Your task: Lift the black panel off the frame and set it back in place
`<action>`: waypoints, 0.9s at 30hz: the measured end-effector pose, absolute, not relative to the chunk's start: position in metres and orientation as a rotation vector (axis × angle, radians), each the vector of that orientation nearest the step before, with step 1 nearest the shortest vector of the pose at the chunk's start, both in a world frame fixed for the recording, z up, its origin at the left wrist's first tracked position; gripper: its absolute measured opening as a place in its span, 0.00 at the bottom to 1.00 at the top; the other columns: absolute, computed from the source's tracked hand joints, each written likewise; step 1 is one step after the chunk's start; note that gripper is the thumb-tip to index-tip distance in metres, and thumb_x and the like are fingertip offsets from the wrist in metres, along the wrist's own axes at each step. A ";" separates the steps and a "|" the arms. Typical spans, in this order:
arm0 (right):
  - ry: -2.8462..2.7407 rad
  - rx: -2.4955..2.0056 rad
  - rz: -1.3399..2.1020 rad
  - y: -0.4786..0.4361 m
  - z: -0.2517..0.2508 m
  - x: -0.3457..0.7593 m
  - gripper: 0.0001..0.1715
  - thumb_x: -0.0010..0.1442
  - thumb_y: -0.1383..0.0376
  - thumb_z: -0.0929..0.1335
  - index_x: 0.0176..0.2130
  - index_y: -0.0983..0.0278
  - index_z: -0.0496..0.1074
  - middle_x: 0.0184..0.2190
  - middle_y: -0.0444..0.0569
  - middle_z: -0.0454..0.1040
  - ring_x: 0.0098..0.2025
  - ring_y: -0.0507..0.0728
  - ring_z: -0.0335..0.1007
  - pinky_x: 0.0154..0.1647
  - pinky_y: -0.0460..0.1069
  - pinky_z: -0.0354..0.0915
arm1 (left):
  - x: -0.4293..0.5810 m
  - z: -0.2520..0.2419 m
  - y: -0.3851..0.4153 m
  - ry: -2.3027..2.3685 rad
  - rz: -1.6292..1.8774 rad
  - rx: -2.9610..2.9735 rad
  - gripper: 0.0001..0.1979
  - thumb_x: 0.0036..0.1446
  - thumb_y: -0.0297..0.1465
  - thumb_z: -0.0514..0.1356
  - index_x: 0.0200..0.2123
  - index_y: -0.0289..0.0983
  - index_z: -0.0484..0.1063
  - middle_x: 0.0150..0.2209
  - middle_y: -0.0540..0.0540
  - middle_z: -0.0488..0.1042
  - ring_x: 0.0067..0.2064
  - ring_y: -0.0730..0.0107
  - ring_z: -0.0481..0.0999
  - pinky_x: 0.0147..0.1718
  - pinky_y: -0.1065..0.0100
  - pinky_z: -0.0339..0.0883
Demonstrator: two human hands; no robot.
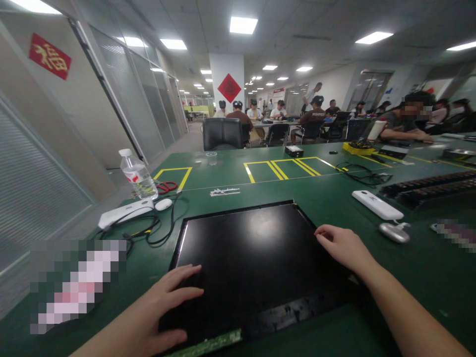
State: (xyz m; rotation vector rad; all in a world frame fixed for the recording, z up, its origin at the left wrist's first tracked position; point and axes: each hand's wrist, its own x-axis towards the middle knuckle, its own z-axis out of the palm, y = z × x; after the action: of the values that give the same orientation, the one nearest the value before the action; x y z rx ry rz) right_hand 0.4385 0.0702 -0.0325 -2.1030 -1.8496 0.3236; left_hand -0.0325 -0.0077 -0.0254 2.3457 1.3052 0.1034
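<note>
A large flat black panel (249, 258) lies on the green table (327, 193) in front of me, with a strip of green circuit board along its near edge. My left hand (163, 307) rests flat on the panel's near left corner, fingers stretched out. My right hand (344, 245) lies on the panel's right edge, fingers slightly curled over the rim, holding nothing I can see.
A water bottle (137, 173), red scissors (166, 187), a white power bank (124, 212) and black cables (156, 230) lie at the left. Another white power bank (376, 204) and a grey mouse-like device (394, 232) sit right. A black chair (222, 134) and seated people are beyond.
</note>
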 end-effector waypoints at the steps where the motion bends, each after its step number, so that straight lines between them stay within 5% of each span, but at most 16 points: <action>1: -1.850 -2.103 0.322 0.070 -0.032 0.438 0.15 0.58 0.59 0.63 0.37 0.56 0.79 0.34 0.44 0.82 0.37 0.57 0.76 0.35 0.50 0.62 | -0.032 -0.024 -0.008 1.302 0.090 2.364 0.30 0.55 0.30 0.65 0.61 0.56 0.70 0.72 0.45 0.57 0.69 0.45 0.59 0.61 0.42 0.59; 27: -1.857 -2.107 0.290 0.070 -0.032 0.436 0.15 0.58 0.59 0.64 0.37 0.56 0.79 0.33 0.45 0.81 0.37 0.58 0.76 0.36 0.50 0.62 | -0.030 -0.027 -0.008 1.327 0.166 2.498 0.27 0.54 0.36 0.65 0.58 0.58 0.74 0.67 0.46 0.66 0.64 0.42 0.68 0.56 0.43 0.68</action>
State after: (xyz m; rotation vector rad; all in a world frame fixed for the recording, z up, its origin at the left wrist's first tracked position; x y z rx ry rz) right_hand 0.4356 0.0699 -0.0318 -2.1067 -1.8569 0.2896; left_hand -0.0295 -0.0083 -0.0267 2.4980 1.3265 0.1664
